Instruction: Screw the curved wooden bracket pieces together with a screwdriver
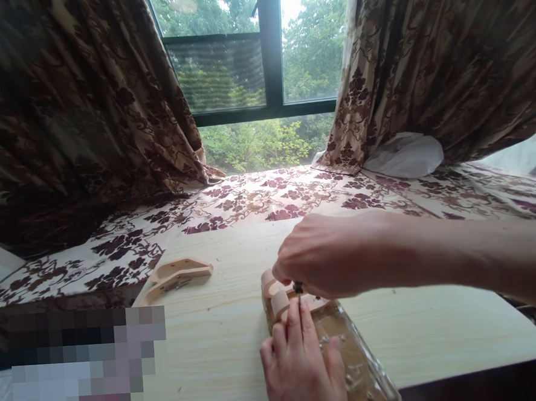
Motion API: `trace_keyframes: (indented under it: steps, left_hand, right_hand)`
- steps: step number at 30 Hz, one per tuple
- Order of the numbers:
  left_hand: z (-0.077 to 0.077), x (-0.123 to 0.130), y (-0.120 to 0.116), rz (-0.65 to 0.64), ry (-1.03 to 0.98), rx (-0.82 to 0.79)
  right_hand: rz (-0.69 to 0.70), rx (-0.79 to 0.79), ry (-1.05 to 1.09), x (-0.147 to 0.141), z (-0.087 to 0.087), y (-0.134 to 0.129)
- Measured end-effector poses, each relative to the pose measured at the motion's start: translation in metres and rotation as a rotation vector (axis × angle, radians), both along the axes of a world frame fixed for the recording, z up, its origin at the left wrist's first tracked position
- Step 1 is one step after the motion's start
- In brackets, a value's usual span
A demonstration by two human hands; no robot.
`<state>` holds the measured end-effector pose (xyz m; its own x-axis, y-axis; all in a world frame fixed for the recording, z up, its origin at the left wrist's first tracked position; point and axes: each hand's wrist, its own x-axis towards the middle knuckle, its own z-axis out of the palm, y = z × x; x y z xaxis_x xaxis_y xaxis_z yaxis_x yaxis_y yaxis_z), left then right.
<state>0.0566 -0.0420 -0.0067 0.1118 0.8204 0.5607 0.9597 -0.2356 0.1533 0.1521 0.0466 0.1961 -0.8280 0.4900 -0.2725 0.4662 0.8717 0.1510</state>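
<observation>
My right hand [321,255] is closed around a screwdriver [299,287], with its handle mostly hidden in the fist. The thin metal shaft points down between the fingertips of my left hand [303,362]. That left hand lies palm down, its fingers stretched forward over a pale wooden piece [281,304] with a rounded end. Both rest on a flat box [357,364] wrapped in clear plastic, where a few small screws or bits of hardware lie. The screwdriver's tip is hidden by the fingers.
A curved wooden piece [184,271] lies to the left on the light wooden board [218,349]. Behind the board spreads a floral cloth [267,194] before the window. A white plastic bag [405,154] sits by the right curtain [357,98]. The lower left corner is blurred out.
</observation>
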Motion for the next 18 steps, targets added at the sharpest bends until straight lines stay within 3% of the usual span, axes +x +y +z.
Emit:
trace_keyframes:
  steps: [3, 7, 9, 14, 18]
  left_hand:
    - [0.001, 0.0, 0.0, -0.004, -0.005, -0.004]
    - [0.0, -0.001, 0.0, -0.01, -0.003, 0.014]
    - [0.0, -0.001, 0.0, -0.004, 0.005, 0.015]
    - [-0.001, -0.001, 0.0, -0.006, 0.01, 0.007]
    - [-0.001, -0.001, 0.0, -0.007, -0.009, 0.001]
  right_hand:
    - [0.059, 0.019, 0.063, -0.002, -0.006, -0.002]
    - [-0.048, 0.077, 0.072, -0.004, -0.015, 0.002]
    - [-0.094, 0.086, 0.06, -0.003, -0.012, 0.004]
    - [-0.059, 0.009, 0.017, 0.004, 0.0, 0.0]
    - [-0.078, 0.004, 0.054, 0.007, -0.004, 0.0]
